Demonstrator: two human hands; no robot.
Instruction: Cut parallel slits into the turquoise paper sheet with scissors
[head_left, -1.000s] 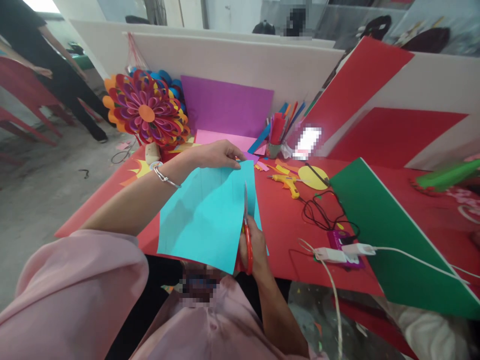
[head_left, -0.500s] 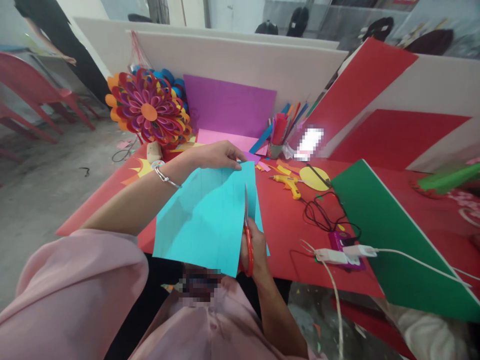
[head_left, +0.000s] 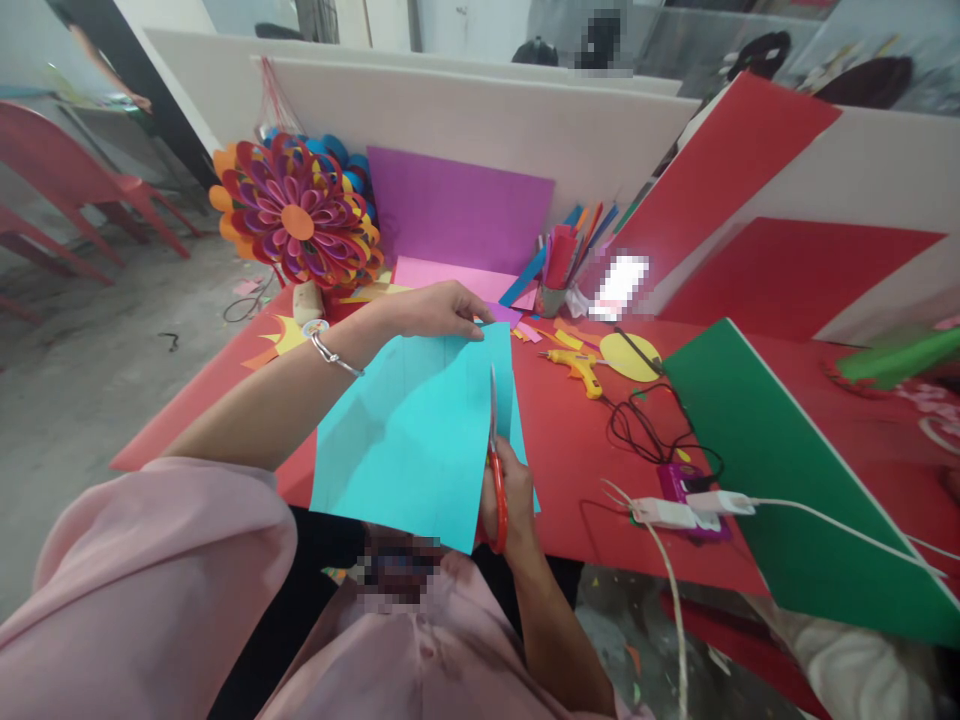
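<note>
My left hand (head_left: 435, 308) pinches the far edge of a turquoise paper sheet (head_left: 409, 435) and holds it up over the red table (head_left: 570, 450). My right hand (head_left: 510, 495) grips red-handled scissors (head_left: 495, 470) at the sheet's near right side. The blades point away from me and sit in a cut that runs up the sheet, leaving a narrow strip on the right. A silver bracelet circles my left wrist.
A multicoloured paper flower (head_left: 296, 222) stands at the back left, purple paper (head_left: 457, 210) behind. A cup of paper strips (head_left: 555, 265), a yellow glue gun (head_left: 577, 365) with black cord, a green board (head_left: 780, 470) and a white power strip (head_left: 679, 510) lie to the right.
The scissors have crept slightly further up the cut. The sheet's near left corner dipped and came back. A person at the far left has moved almost out of view.
</note>
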